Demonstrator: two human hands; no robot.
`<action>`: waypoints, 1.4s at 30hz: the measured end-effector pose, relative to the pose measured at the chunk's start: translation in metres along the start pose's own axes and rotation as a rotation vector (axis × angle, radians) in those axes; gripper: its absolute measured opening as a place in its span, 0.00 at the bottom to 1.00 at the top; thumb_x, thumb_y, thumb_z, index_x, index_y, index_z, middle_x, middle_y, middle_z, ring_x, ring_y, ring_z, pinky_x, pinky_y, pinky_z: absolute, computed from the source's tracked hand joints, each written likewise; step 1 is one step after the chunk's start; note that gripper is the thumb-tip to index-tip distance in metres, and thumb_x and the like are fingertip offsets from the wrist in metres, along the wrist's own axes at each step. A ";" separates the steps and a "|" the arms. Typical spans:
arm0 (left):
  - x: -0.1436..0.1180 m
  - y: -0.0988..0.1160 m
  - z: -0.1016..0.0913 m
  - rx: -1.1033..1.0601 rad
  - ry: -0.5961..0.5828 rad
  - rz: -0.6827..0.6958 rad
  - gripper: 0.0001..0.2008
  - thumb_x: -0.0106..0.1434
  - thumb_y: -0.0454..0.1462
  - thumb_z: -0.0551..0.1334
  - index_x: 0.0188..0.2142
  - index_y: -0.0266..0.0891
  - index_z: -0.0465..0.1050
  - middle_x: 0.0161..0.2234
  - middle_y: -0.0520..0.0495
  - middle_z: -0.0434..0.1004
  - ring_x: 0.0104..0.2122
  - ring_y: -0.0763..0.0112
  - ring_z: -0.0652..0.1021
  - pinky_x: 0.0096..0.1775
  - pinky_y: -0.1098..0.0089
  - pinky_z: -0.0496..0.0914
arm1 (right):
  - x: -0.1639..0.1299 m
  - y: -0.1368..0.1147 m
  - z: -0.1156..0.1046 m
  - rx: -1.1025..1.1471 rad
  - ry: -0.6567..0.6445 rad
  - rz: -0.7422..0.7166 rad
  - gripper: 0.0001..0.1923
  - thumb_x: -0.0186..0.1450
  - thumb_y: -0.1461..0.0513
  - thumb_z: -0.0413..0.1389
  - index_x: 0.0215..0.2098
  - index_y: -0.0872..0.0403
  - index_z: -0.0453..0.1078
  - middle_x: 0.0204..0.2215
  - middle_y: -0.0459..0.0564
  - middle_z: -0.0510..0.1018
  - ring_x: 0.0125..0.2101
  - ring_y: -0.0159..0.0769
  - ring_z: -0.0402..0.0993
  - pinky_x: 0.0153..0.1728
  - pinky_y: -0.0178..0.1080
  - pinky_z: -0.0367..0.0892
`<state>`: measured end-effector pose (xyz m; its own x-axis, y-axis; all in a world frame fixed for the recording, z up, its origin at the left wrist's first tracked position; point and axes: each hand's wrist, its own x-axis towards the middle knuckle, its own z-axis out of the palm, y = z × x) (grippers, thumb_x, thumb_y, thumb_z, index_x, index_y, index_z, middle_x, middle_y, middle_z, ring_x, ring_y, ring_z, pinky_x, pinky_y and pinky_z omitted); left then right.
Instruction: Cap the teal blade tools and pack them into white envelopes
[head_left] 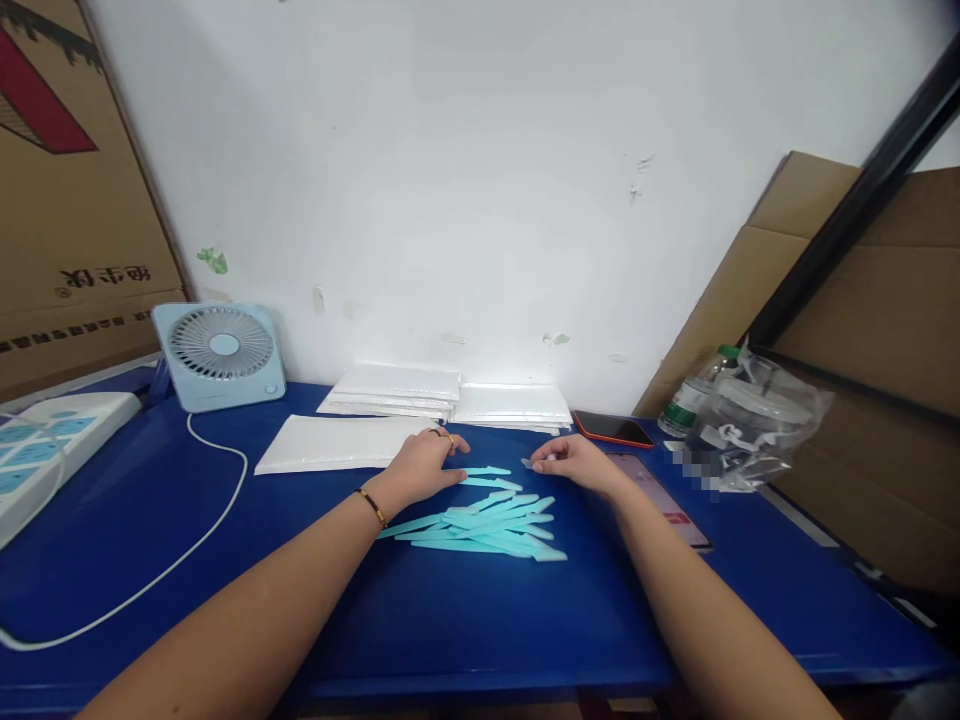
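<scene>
A pale blue square desk fan (220, 355) stands at the left rear of the blue bench (450, 620), its white cord trailing forward. The left hand (420, 465) lies flat, palm down, its grip open, fingertips on one of the light blue flat plastic sticks (480, 520) — the pile lies between both hands. White padded envelopes (337, 443) are stacked just behind. The right hand (574, 460) is pinched closed on a small pale piece (529, 463); what it is cannot be told. A stick is best slid clear of the pile before lifting — one at a time.
</scene>
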<state>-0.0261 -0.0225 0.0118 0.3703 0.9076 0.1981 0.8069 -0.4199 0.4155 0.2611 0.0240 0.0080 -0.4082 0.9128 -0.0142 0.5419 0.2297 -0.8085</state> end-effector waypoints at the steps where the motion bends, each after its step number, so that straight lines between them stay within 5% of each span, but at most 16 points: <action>1: 0.000 0.002 0.000 0.032 0.015 0.038 0.15 0.53 0.46 0.62 0.39 0.46 0.73 0.36 0.49 0.73 0.38 0.64 0.72 0.38 0.68 0.63 | -0.001 -0.002 0.002 -0.031 0.005 -0.031 0.17 0.50 0.53 0.62 0.31 0.58 0.76 0.23 0.46 0.74 0.23 0.29 0.65 0.25 0.33 0.59; 10: 0.001 0.008 0.006 0.124 -0.029 0.071 0.07 0.55 0.42 0.61 0.27 0.43 0.74 0.32 0.49 0.74 0.38 0.63 0.71 0.37 0.68 0.61 | -0.002 -0.021 0.035 -0.190 -0.150 -0.098 0.14 0.52 0.53 0.60 0.27 0.56 0.74 0.18 0.43 0.69 0.19 0.26 0.59 0.20 0.30 0.53; 19: 0.004 0.001 -0.002 0.100 -0.015 -0.045 0.08 0.53 0.44 0.62 0.29 0.45 0.75 0.30 0.52 0.73 0.33 0.68 0.72 0.32 0.71 0.62 | -0.003 -0.007 0.006 -0.298 -0.022 -0.071 0.14 0.53 0.53 0.59 0.27 0.57 0.73 0.20 0.45 0.70 0.21 0.28 0.62 0.21 0.31 0.53; 28: -0.003 0.013 -0.004 0.041 -0.067 0.089 0.15 0.54 0.50 0.60 0.31 0.44 0.75 0.30 0.51 0.74 0.32 0.69 0.72 0.31 0.72 0.61 | -0.010 -0.038 0.045 -0.374 -0.142 -0.265 0.10 0.54 0.56 0.59 0.29 0.55 0.73 0.27 0.46 0.69 0.26 0.29 0.63 0.25 0.31 0.57; 35: -0.002 0.021 0.000 0.018 -0.073 0.111 0.09 0.56 0.42 0.59 0.27 0.41 0.75 0.30 0.51 0.76 0.30 0.72 0.72 0.31 0.73 0.61 | -0.011 -0.034 0.026 -0.297 -0.124 -0.249 0.10 0.57 0.56 0.57 0.30 0.55 0.72 0.27 0.46 0.71 0.26 0.28 0.63 0.25 0.31 0.57; 42: -0.001 0.008 -0.016 0.113 -0.042 -0.079 0.13 0.53 0.47 0.59 0.31 0.43 0.75 0.30 0.50 0.75 0.30 0.69 0.73 0.30 0.71 0.61 | -0.008 -0.014 0.004 -0.306 -0.010 -0.117 0.12 0.55 0.55 0.57 0.29 0.56 0.72 0.23 0.47 0.74 0.24 0.30 0.66 0.24 0.32 0.58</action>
<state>-0.0269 -0.0271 0.0289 0.3208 0.9382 0.1302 0.8799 -0.3460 0.3256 0.2538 0.0126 0.0170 -0.4871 0.8712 0.0620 0.6857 0.4254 -0.5906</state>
